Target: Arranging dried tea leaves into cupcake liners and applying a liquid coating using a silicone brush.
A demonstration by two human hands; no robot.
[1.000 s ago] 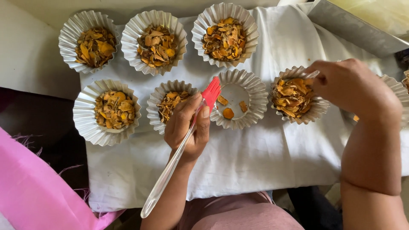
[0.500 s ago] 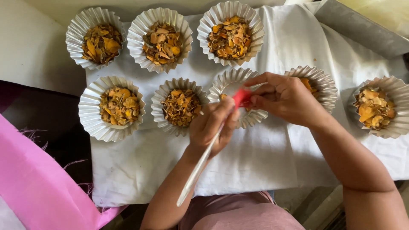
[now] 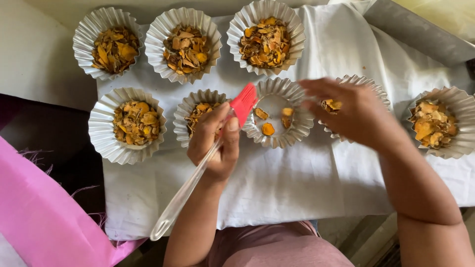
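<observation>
White cloth (image 3: 297, 188) covered the table, carrying foil cups of orange chips. Over the nearly empty cup (image 3: 279, 118), the right hand (image 3: 351, 111) hovered, fingers loosely spread, holding nothing visible. Beside it, the left hand (image 3: 215, 143) gripped a red-tipped brush (image 3: 198, 173), bristles at that cup's rim.

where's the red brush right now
In the head view, the red brush sits centre frame in the left hand, its head at the left rim of the nearly empty foil cup.

Filled foil cups (image 3: 187, 45) crowd cloth (image 3: 297, 183); front free.
</observation>
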